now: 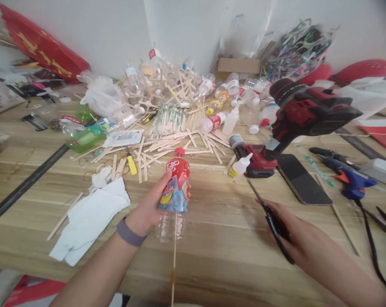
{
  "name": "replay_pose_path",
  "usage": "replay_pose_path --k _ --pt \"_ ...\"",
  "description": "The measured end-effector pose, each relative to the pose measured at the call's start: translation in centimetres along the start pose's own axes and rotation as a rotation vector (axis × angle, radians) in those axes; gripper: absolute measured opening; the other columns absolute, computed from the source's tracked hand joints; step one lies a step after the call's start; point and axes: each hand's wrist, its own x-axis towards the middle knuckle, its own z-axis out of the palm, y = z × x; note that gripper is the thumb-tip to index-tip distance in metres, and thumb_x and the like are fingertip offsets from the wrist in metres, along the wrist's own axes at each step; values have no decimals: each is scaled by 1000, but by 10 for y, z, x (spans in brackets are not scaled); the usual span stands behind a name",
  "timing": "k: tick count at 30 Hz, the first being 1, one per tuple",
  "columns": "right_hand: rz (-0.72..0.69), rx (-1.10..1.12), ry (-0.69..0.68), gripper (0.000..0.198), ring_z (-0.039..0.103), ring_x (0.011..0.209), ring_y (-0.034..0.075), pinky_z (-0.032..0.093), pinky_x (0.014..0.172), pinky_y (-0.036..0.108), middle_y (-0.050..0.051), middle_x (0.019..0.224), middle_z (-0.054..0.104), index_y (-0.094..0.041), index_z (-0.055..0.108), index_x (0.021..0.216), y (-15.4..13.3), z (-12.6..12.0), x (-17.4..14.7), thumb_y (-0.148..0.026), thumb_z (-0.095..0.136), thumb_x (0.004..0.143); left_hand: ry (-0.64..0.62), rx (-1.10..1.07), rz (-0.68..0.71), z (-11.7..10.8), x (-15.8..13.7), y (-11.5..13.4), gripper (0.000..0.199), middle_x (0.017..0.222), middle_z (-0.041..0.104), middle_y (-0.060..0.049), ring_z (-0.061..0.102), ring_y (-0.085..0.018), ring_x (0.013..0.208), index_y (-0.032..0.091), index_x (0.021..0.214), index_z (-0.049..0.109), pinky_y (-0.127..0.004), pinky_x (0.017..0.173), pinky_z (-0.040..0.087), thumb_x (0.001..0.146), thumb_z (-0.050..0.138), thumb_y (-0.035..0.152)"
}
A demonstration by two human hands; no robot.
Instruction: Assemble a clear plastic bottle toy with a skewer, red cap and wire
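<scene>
Wooden table (221,251), pale wall (186,30), left hand (152,200) around bottle (176,189), right hand (293,230) around dark tool (271,219)

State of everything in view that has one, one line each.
Left hand: closed on bottle
Bottle: red cap on, label on
Right hand: gripping dark tool
Dark tool: held; open/shut unclear
Drill: upright on base
Phone: flat, screen dark
Blue glue gun: on table, cord attached
Yellow screwdriver: lying down
Yellow-labelled bottle: nozzle up
</scene>
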Motion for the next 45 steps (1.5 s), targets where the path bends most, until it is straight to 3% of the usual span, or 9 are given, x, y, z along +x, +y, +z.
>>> replay_pose_path --k 6,12,16,21,25,28,32,40,45 --pt "-63 223 30 47 70 67 20 55 54 27 7 88 71 -22 43 137 -50 18 30 -28 50 91 10 -35 -11 -3 5 0 45 77 74 -9 70 -17 61 13 95 69 -26 56 57 97 40 46" --pt "-148 269 166 44 61 70 17 53 63 27 3 83 59 -25 47 129 -73 45 52 -15 50 86 28 -53 8 -7 7 1 43 73 73 -9 70 -18 60 12 87 70 -26 55 57 97 40 42" --pt "-155 235 147 51 59 76 18 54 70 30 4 91 57 -27 41 133 -75 54 49 -10 48 86 44 -37 20 -4 10 -2 45 71 73 -9 69 -17 56 11 83 69 -25 53 56 98 37 39" --pt "-203 150 150 50 60 89 26 55 74 39 11 100 54 -18 39 134 -75 54 44 -30 56 88 87 -74 -30 0 14 -7 43 69 73 -8 69 -16 56 12 85 69 -24 53 56 98 38 39" --pt "-169 47 158 44 63 80 24 57 66 37 9 92 55 -16 44 132 -77 55 44 -31 51 92 107 -68 -11 3 14 -10 43 67 72 -7 68 -16 54 12 82 68 -24 52 55 98 39 39" --pt "-121 -31 188 52 65 75 23 57 58 34 10 91 56 -13 42 138 -77 58 45 -33 52 91 117 -64 19 6 13 -11 40 65 71 -6 67 -15 54 13 84 69 -22 51 54 97 42 40" --pt "-142 6 136 50 63 56 16 53 46 28 5 85 57 -17 45 139 -77 59 43 -30 52 91 163 -64 40 7 14 -13 37 62 70 -4 67 -15 53 14 81 68 -23 54 54 96 44 38" --pt "-180 103 20 51 65 61 17 56 52 31 6 84 59 -14 50 138 -79 54 37 -24 54 88 184 -20 104 6 15 -18 32 70 73 -4 64 -14 54 15 85 68 -24 55 51 89 56 44" --pt "-160 91 26 50 65 57 17 54 47 29 7 82 60 -11 52 137 -82 52 36 -24 53 88 224 37 172 9 14 -21 35 83 75 -5 70 -17 71 17 101 67 -26 69 53 85 61 48"
